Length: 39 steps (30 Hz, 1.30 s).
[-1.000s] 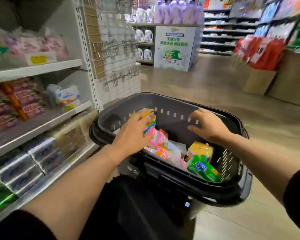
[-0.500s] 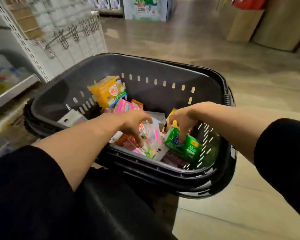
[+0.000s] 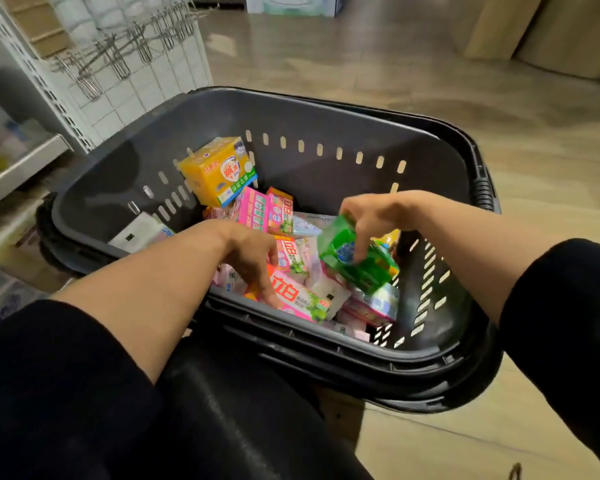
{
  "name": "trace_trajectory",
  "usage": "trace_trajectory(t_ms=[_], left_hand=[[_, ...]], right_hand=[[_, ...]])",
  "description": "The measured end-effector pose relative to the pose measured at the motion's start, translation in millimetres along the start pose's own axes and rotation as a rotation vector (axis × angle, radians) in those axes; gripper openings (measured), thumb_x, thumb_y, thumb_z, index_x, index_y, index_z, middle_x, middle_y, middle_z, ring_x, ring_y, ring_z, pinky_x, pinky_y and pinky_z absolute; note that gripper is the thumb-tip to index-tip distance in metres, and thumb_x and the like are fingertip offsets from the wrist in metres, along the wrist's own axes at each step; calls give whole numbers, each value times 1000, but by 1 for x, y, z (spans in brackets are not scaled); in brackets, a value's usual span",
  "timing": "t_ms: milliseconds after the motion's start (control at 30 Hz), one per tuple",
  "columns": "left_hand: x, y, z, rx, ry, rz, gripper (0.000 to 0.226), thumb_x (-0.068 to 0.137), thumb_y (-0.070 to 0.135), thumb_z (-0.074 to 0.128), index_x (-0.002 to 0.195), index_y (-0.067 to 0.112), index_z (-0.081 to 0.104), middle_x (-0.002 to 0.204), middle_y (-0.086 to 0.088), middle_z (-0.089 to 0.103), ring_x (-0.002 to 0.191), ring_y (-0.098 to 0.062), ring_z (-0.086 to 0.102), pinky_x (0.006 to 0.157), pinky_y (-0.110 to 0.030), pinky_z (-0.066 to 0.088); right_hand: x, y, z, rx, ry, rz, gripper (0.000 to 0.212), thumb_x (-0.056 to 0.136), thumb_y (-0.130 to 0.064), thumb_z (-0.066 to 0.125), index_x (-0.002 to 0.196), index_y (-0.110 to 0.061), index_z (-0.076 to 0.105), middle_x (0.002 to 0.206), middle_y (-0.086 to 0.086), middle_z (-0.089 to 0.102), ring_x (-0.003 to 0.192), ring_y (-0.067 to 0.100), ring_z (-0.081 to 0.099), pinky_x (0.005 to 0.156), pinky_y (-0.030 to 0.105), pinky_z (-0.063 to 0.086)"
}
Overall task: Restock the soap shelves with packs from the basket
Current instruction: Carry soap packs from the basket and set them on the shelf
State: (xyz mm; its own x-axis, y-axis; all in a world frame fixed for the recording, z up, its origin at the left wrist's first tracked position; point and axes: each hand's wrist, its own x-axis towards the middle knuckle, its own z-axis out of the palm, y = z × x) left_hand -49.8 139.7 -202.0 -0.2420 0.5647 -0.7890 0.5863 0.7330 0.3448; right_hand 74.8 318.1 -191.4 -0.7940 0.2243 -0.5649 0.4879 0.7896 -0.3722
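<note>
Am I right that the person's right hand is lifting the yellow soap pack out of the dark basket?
Not quite: the head view shows the right hand gripping the green soap pack, not the yellow one. The yellow soap pack leans untouched against the far wall of the basket.

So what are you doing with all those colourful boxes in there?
A person is digging through a dark basket full of soap packs. The right hand grips a green pack and holds it above the pile. The left hand reaches down onto a pink pack near the front. A yellow pack leans against the back wall. The shelf is off to the left, and neither pack has reached it yet.
</note>
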Motion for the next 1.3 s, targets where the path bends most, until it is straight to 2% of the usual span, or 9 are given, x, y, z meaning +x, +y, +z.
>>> trace_trajectory(t_ms=[67,300,433,533,667,800,900,1200,1300], left_hand=[[-4,1,3,-35,-29,-3,42,67,19,88,94,8,58,83,-5,56,64,-11,50,55,-17,47],[-17,-2,-5,-328,158,147,48,66,10,86,106,13,60,124,-18,56,98,-21,51,68,-29,47],[-35,-4,-10,-522,332,241,46,63,15,87,103,7,66,96,-14,64,82,-19,58,52,-19,44],[-60,-10,-15,-592,490,260,43,63,15,88,101,6,71,83,-2,68,78,-10,64,61,-22,46],[-116,-31,-14,-688,716,288,66,37,25,91,95,3,72,88,-11,71,85,-24,67,77,-38,49],[-186,-63,5,-791,880,308,49,52,12,90,97,5,70,86,-9,72,68,-15,69,58,-21,50],[-238,-98,31,-825,1019,283,55,44,18,89,95,10,71,88,-9,73,80,-20,67,66,-27,49],[-386,-205,147,-1048,1427,158,35,55,1,83,84,10,67,63,4,68,55,-4,63,47,-15,49],[-426,-231,195,-1080,1518,107,48,39,3,83,85,7,67,61,3,69,53,-5,63,45,-15,48]], right_hand=[[-6,-2,-7,258,84,-48,42,62,-5,83,97,-16,63,89,2,67,82,20,60,67,36,49],[-17,5,-16,632,130,-134,68,66,6,78,124,-18,51,110,7,63,99,27,66,73,44,57],[-18,3,-19,789,255,-216,62,61,7,82,116,-5,56,104,10,71,90,24,70,65,35,57],[-26,0,-23,878,363,-305,49,62,8,80,108,-2,64,94,10,74,81,20,71,65,31,57],[-35,-26,-27,941,371,-376,32,67,3,78,97,0,69,91,11,75,82,23,70,71,32,59],[-50,-91,-29,936,323,-495,23,73,-4,76,95,-5,70,96,15,73,86,26,66,79,35,56],[-65,-154,-28,857,292,-586,29,71,-14,80,97,-6,72,97,15,73,82,20,64,76,32,52],[-127,-359,40,640,126,-862,13,72,-25,82,76,-14,76,74,2,72,57,5,56,49,17,38],[-143,-416,75,575,69,-917,6,76,-18,78,74,-17,73,57,-7,64,42,-2,47,42,13,34]])
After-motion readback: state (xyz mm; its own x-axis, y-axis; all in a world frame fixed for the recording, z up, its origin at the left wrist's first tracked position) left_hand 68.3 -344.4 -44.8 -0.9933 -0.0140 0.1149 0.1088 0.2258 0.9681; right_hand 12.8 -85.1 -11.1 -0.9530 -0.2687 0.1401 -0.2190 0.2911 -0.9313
